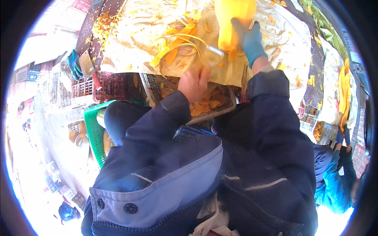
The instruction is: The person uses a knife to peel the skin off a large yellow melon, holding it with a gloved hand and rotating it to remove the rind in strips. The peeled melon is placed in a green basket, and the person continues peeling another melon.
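My right hand (pixel 251 41), in a grey-blue work glove, grips the lower end of a peeled orange squash (pixel 234 20), which lies on a pale sheet (pixel 127 56) spread over the table. To its left, my bare left hand (pixel 193 82) has its fingers curled and is blurred by motion. It seems to hold a peeler (pixel 215 50), of which a bright metal blade shows near the squash's lower end; the handle is blurred. Long orange peel strips (pixel 180 39) lie heaped beyond my left hand. Beneath that hand, a crate (pixel 231 103) between my knees holds peelings (pixel 206 103).
At left, a cleaver (pixel 86 64) with a red handle and a teal glove (pixel 75 65) rest by a red plastic crate (pixel 110 87). A green basket (pixel 94 129) holding squashes stands by my left leg. A co-worker's gloved hands (pixel 343 135) are near orange strips (pixel 343 88) at right.
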`<state>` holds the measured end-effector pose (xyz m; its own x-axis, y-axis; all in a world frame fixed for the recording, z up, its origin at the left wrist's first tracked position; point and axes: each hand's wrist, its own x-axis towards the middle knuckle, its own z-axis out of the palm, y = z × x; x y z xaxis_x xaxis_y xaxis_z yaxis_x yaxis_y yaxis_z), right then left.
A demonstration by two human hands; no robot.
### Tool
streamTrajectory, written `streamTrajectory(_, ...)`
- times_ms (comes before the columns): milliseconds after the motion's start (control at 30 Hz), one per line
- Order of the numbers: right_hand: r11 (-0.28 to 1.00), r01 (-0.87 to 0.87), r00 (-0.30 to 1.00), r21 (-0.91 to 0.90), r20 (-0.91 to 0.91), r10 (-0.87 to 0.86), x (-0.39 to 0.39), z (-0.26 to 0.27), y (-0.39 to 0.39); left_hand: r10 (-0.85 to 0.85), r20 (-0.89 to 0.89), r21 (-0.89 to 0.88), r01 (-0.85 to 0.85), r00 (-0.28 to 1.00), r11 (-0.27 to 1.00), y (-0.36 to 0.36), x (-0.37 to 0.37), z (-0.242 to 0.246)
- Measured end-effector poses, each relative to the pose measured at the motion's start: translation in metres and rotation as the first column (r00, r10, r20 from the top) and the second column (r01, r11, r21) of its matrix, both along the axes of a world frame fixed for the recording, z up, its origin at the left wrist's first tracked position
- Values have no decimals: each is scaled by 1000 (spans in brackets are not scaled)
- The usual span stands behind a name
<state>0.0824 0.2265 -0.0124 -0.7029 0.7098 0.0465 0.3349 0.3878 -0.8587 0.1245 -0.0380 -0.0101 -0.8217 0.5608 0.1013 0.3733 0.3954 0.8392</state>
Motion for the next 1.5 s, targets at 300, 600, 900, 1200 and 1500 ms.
streamTrajectory(300, 884, -324, 940, -336, -224, 259, 19, 20, 17, -36, 253, 148, -1, 967, 989, 6, -94, 60)
streamTrajectory(600, 983, -133, 985, 126, 128, 117, 28, 24, -8, 55, -312, 48, -43, 949, 998, 71, -160, 1)
streamTrajectory(900, 977, -212, 977, -35, -38, 211, 29, 10, 8, -316, -372, -277, 221, 873, 935, 147, -281, 8)
streamTrajectory(1200, 982, -150, 987, 113, 74, 142, 23, 11, 7, -204, -876, -281, -119, 438, 952, 134, -186, -17)
streamTrajectory(1500, 977, -52, 997, 207, 73, 37, 13, 6, 2, -78, -557, -148, -6, 827, 989, 112, -81, -40)
